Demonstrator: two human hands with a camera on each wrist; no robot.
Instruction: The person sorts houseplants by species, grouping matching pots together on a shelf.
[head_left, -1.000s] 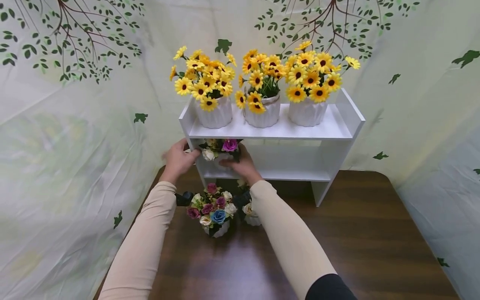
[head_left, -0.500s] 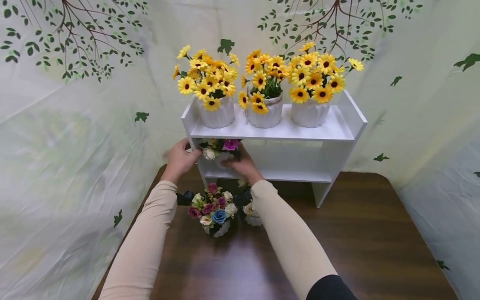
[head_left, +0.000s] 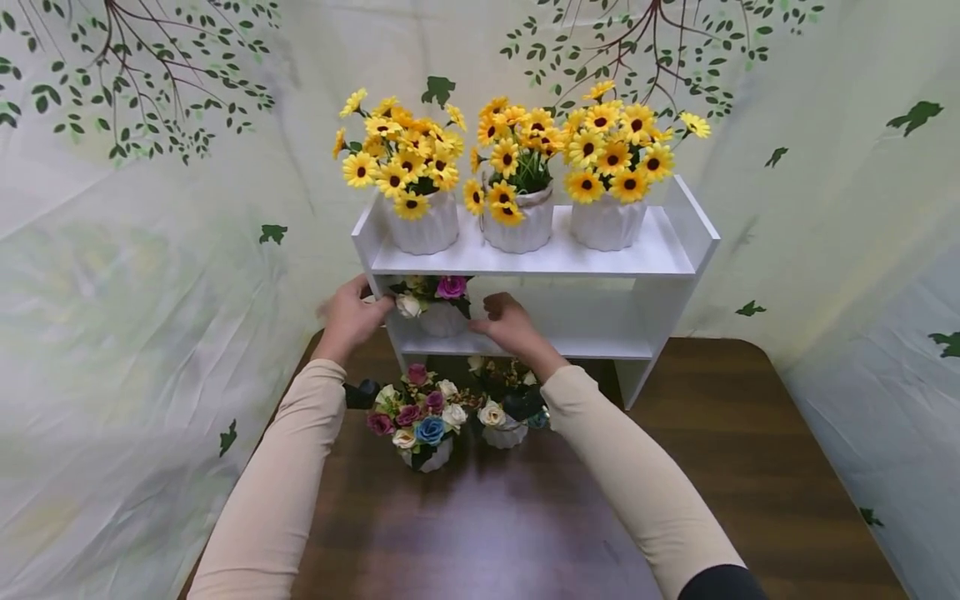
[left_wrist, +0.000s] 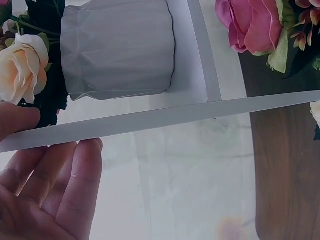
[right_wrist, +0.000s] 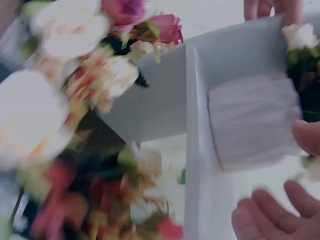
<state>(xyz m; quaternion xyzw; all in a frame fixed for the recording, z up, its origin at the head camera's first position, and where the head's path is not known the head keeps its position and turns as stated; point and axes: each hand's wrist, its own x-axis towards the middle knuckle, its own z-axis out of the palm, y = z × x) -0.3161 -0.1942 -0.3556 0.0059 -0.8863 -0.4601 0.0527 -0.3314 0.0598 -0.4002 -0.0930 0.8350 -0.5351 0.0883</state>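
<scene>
On the lower board of a white shelf rack (head_left: 585, 333) stands a white flowerpot (head_left: 442, 320) with mixed flowers, one magenta rose among them. Its left side is near the rack's side panel. My left hand (head_left: 351, 318) pinches that panel (left_wrist: 150, 118), with the thumb inside and the fingers against the outer face in the left wrist view. To the pot's right is my right hand (head_left: 517, 330). Its fingers (right_wrist: 260, 212) are spread and loosely bent beside the pot (right_wrist: 252, 120), holding nothing, in the right wrist view. The thumb comes close to the pot's rim there.
Three white pots of yellow daisies (head_left: 405, 167) line the top board. A pot of mauve, cream and blue roses (head_left: 420, 417) and another rose pot (head_left: 506, 432) stand on the brown table (head_left: 675, 500) before the rack. Leaf-printed cloth (head_left: 150, 333) hangs around.
My right hand has let go of the flowerpot and drawn back to the right, uncovering more of the pot and the rear rose pot below. The left hand stays at the side panel.
</scene>
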